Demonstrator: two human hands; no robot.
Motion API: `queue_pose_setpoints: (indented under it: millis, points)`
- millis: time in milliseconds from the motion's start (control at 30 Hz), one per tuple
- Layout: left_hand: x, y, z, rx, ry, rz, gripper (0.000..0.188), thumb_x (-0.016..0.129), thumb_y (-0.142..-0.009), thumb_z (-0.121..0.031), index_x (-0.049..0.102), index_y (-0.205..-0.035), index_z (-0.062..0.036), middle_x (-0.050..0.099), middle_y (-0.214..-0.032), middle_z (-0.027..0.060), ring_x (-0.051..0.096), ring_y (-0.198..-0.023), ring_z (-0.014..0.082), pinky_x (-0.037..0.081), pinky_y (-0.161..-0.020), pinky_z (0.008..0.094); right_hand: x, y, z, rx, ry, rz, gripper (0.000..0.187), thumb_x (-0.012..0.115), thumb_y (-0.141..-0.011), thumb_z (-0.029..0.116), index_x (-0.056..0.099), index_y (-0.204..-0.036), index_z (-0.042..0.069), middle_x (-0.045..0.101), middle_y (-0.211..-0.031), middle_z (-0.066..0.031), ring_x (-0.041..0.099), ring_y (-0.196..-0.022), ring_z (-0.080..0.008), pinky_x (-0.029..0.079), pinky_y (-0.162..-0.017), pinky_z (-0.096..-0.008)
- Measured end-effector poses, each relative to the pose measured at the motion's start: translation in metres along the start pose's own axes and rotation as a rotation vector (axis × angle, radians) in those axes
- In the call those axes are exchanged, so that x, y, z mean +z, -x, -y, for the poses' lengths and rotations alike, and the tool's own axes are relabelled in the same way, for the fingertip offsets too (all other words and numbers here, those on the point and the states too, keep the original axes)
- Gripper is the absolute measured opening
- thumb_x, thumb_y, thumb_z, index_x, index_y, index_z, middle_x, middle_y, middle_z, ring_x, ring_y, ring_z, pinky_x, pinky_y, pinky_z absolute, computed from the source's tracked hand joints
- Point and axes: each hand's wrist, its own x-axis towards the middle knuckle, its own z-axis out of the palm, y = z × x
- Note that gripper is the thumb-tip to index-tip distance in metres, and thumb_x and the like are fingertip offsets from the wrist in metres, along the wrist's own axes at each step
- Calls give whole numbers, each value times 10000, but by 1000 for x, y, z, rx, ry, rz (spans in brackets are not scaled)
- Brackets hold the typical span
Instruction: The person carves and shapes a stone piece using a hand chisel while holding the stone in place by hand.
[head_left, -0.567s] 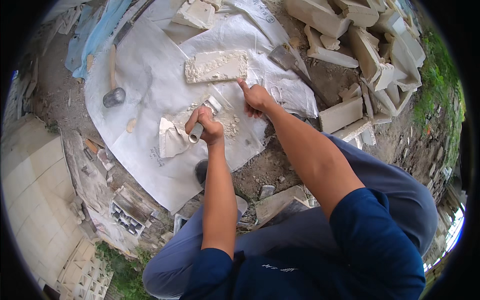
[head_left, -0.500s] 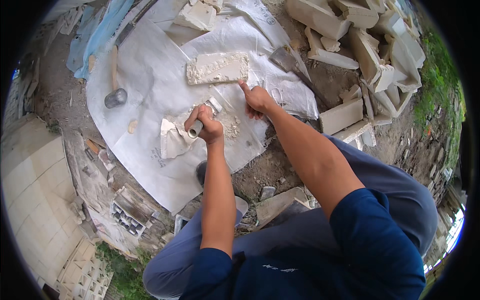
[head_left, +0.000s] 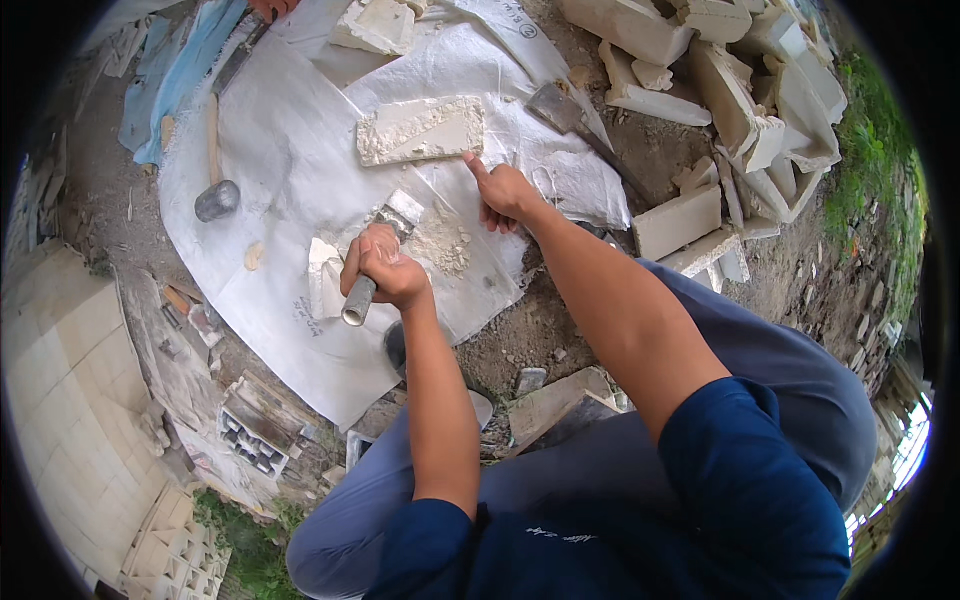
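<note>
My left hand (head_left: 385,268) is closed round the hollow grey pipe handle of a hand tool (head_left: 358,300). The tool's pale, dust-coated head sticks out beyond my fist, over the white sheet (head_left: 290,130). Past it lies a rough cream stone block (head_left: 420,130), its upper face chipped and uneven. My right hand (head_left: 505,193) holds nothing; its index finger stretches to the block's near right edge and the other fingers curl in. Crumbled chips (head_left: 445,245) lie between my hands. Partly behind my left hand rests a broken pale piece (head_left: 325,280).
A mallet (head_left: 217,200) lies at the left of the sheet. A flat-bladed tool with a long handle (head_left: 560,110) lies right of the block. Broken cream blocks (head_left: 740,100) are heaped at the far right. Part of another person's limb (head_left: 272,8) shows at the top edge.
My left hand has moved down and left and tilted the tool, so its pale head shows more. My right hand stays at the block's edge. Another person's limb has appeared at the top.
</note>
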Motion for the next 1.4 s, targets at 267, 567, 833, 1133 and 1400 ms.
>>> queue_pose_setpoints:
  millis: [267,567,833,1133,1400]
  points:
    - [-8,-7,3,-103,51,-134,354,451,-865,-108,294,-548,-84,329,-503,19,299,-459,146,290,-465,307,3,2,-5,15,3,-4,1027,233,-951,797,683,-628,-69,654,-576,-160,621,-448,-249,527,-472,-381]
    - [-18,-9,3,-173,-32,-77,363,481,-853,-94,279,-551,-100,296,-506,-1,279,-467,127,276,-484,306,6,0,-4,-10,34,11,1038,205,-957,791,694,-627,-64,667,-592,-159,631,-459,-244,543,-491,-375]
    - [-20,-7,9,-221,-171,21,359,467,-873,-75,300,-558,-110,343,-503,14,302,-453,142,346,-516,323,8,-2,5,-26,-15,-3,1054,223,-938,817,675,-642,-88,640,-563,-175,591,-406,-250,510,-425,-378]
    - [-35,-6,5,-245,-147,118,377,462,-891,-87,298,-552,-104,321,-496,20,283,-438,150,321,-476,336,9,1,6,-30,-17,5,1043,234,-940,813,672,-645,-87,646,-576,-177,605,-426,-255,514,-437,-389]
    - [-38,0,-2,-202,-172,222,386,493,-897,-57,318,-554,-54,365,-513,17,310,-470,103,254,-470,306,6,-2,2,-15,17,-2,1041,233,-940,812,689,-655,-79,671,-602,-164,636,-467,-251,540,-477,-368]
